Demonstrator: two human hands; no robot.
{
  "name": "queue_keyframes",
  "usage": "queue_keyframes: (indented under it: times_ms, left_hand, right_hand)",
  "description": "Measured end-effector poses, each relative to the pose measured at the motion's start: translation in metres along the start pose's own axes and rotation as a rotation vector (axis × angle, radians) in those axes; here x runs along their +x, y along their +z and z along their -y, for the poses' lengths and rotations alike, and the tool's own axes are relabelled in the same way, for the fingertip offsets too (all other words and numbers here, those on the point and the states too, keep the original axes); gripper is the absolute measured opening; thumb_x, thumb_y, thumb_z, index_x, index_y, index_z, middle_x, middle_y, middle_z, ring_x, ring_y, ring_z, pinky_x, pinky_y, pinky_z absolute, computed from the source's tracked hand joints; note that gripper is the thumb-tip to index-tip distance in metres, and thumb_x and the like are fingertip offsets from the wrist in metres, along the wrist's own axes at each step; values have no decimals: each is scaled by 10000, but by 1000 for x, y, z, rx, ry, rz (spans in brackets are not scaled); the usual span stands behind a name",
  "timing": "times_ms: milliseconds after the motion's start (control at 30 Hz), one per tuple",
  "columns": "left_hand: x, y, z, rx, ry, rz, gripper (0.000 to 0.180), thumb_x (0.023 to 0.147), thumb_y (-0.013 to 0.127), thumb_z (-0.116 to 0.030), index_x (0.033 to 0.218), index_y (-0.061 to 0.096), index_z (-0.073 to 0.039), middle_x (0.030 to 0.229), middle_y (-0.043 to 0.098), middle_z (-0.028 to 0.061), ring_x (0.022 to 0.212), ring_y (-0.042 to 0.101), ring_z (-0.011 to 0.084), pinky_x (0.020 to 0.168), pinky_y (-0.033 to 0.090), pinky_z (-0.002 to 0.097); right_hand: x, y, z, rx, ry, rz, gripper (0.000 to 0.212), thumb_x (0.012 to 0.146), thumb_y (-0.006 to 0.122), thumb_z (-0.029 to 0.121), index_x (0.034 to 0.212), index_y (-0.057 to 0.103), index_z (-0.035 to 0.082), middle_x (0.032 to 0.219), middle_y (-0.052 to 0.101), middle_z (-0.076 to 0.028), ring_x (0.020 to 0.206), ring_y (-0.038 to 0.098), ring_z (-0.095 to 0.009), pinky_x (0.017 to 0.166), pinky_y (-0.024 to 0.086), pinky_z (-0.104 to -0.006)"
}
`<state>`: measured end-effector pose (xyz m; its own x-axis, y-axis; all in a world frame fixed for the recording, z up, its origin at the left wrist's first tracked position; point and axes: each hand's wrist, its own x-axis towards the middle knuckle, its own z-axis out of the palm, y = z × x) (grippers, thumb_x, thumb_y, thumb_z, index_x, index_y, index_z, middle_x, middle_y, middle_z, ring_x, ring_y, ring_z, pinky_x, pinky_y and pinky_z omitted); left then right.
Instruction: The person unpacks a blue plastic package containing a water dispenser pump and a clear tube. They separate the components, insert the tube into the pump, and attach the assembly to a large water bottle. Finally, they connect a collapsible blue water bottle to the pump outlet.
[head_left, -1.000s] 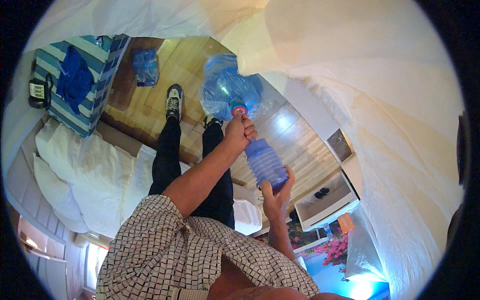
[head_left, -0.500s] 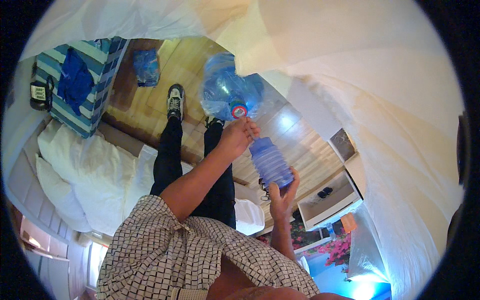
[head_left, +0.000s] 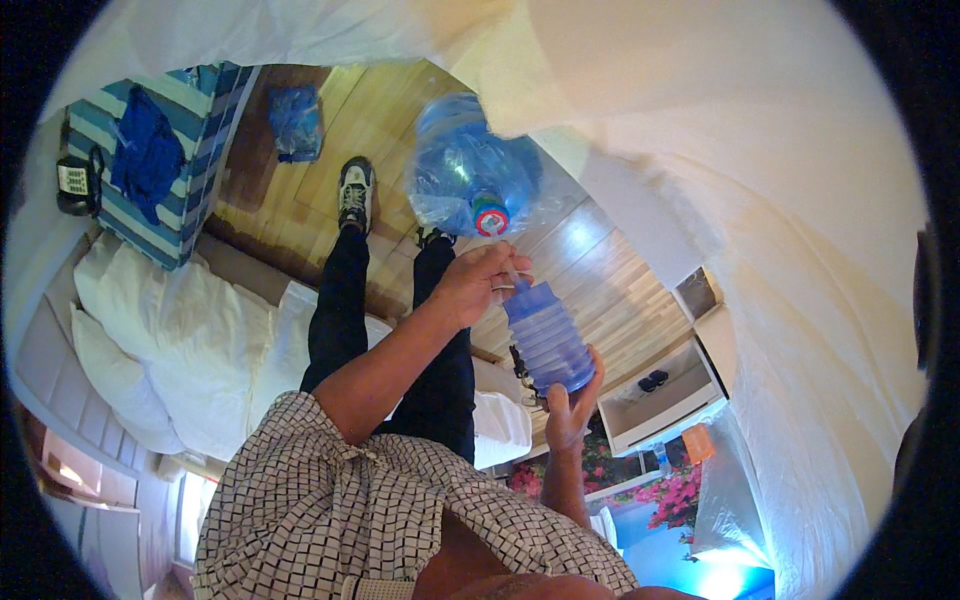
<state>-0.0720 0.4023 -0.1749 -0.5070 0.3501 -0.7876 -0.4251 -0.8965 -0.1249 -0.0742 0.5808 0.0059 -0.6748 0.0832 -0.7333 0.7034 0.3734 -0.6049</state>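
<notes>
A ridged, translucent blue plastic container (head_left: 550,335) hangs at a tilt in front of me. My right hand (head_left: 572,408) is closed around its lower end, the end nearer my body. At its narrow far end, my left hand (head_left: 482,282) pinches a thin clear tube (head_left: 512,268). The tube runs toward the red-ringed mouth (head_left: 491,221) of a large blue water jug (head_left: 455,170). The jug stands on the floor just beyond my hands, with clear plastic wrap around it. My left fingers partly hide where the tube meets the container and the jug.
A crumpled blue plastic package (head_left: 295,122) lies on the wood floor, left of my shoe (head_left: 356,190). Further left are a striped surface with blue cloth (head_left: 148,155) and a black phone (head_left: 76,185). A pale sheet (head_left: 800,300) hangs at right, beside an open drawer (head_left: 660,395).
Both hands and the container have shifted slightly right and down in the view, and the container stands a bit steeper. Its hold is unchanged. The surroundings have shifted slightly too.
</notes>
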Motion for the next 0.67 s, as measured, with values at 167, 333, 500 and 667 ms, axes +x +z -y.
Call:
queue_keyframes:
  times_ms: [167,333,500,667]
  left_hand:
    - [-2,3,0,31,-9,-42,402,929,659,-448,1126,584,-106,1118,687,113,992,674,273,876,515,425]
    - [-4,10,1,43,8,-49,400,955,617,-466,1122,586,-104,1129,680,98,975,680,247,856,526,423]
    - [-6,12,3,48,6,-97,430,930,647,-462,1149,561,-102,1113,690,121,990,673,275,861,522,413]
    - [-18,24,9,-4,33,-151,543,914,647,-497,1216,532,-60,1113,685,149,1075,646,289,924,500,421]
  right_hand:
    - [-4,9,9,-34,-28,-33,773,787,572,120,1481,254,-3,1345,431,-161,1168,499,-246,1019,420,-387]
    - [-6,10,12,-113,-69,-2,826,772,633,54,1488,223,18,1325,432,-168,1178,497,-261,1005,438,-398]
    - [-13,13,23,-194,-9,44,915,721,701,15,1491,208,50,1324,419,-175,1190,493,-271,1019,434,-411]
    - [-21,13,-1,-332,-117,60,945,711,726,37,1504,217,109,1365,385,-179,1221,479,-269,1030,427,-427]
